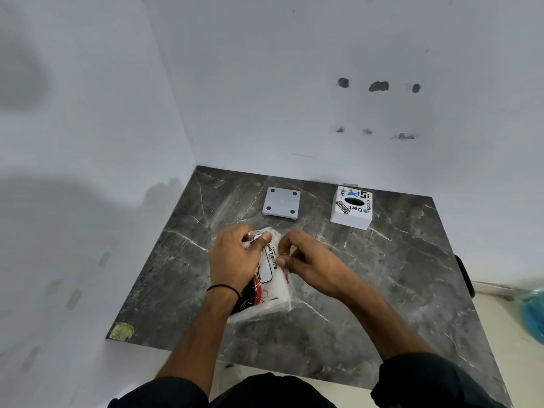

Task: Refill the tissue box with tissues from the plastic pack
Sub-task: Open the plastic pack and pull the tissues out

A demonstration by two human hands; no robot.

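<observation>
left fingers [265,238]: curled round the far end of the plastic pack [275,293], thumb pressed on its printed label.
right fingers [283,262]: curled, pinching the film at the pack's far right edge, just beside the left thumb.
hands: left hand [235,260] and right hand [309,260] both on the pack; black band [223,288] on the left wrist.
pack: lies on the marble table [382,275], near side; can't tell if the film is torn yet.
step: opening the pack, my read.
how: anchor with the left, tear film only, don't crush the stack.
tissue box [351,209]: far right, slot up, well apart from the pack.
grey plate [281,204]: four dark pads up, left of the box, probably its base.
in the way: nothing between pack and box.
around: yellow sticker [121,331] at the near left corner; blurred blue thing [534,307] at the right edge.
</observation>
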